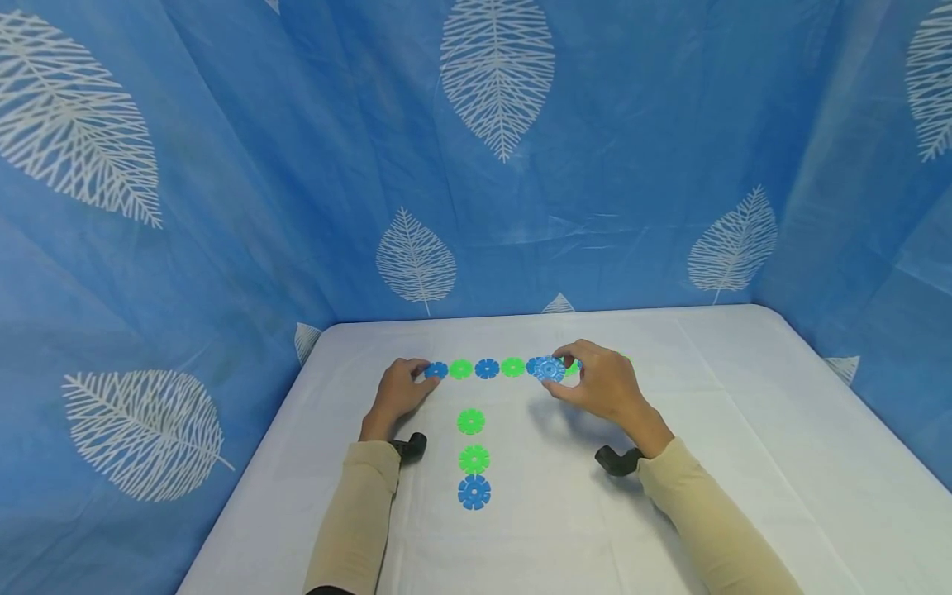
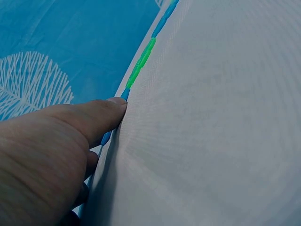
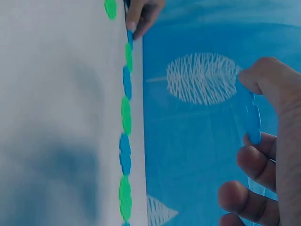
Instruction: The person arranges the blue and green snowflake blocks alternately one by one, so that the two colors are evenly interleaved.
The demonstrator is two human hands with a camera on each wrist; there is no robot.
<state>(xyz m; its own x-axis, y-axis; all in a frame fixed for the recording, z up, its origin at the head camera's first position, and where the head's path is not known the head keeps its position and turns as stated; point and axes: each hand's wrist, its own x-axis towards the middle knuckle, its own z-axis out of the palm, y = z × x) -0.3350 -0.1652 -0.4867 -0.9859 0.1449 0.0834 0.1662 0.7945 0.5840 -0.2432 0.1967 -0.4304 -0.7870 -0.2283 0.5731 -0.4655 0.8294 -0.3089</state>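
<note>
The left hand pinched the notched, round blue plastic disc ending a row of similar blue and green discs, seemingly to steady it, while the right hand held a raised blue disc by its edges, partly blocking the row, with three more discs nearer on the white tablecloth.

Blue fabric with white leaf prints hangs on the left, far and right sides, wrinkled in places. Worktop covered in white cloth, faintly creased; far corners rounded, far edge near the fabric. Light soft over the cloth, fabric tone varying from deep to paler blue.
</note>
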